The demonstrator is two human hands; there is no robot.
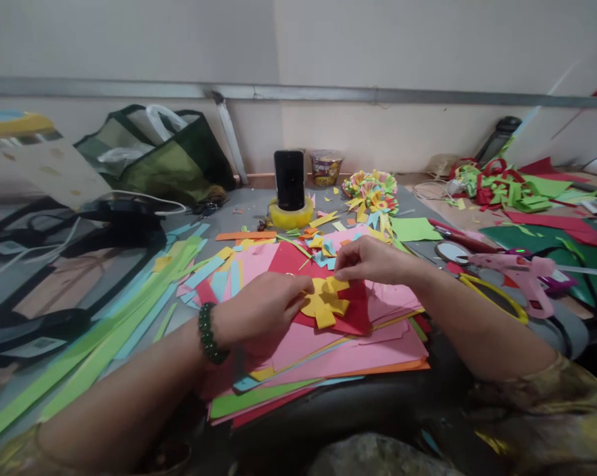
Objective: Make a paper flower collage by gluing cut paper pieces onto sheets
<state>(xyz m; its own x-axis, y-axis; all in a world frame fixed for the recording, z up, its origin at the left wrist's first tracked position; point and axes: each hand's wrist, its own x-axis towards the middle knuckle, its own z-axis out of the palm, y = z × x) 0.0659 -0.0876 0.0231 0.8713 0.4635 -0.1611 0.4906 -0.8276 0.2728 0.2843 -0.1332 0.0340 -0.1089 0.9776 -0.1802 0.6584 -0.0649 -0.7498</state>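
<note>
A yellow paper flower point(322, 305), with short petal strips round a disc, lies on a red paper sheet point(360, 320). Its left edge is gripped by my left hand point(263, 304), fingers closed and thumb close to the paper. My right hand point(372, 259) is in a pinch just above the upper right petals; whatever is between its fingertips is hidden. Under the red sheet is a stack of pink paper point(308, 373) with green, orange and blue sheets showing at the edges.
Behind the hands stand a phone point(289, 180) on a yellow tape roll point(291, 215), a noodle cup point(326, 167) and colourful paper flowers point(371, 188). Green paper strips point(94, 350) lie left. A pink glue gun point(519, 268) and yellow-handled scissors point(496, 297) lie right.
</note>
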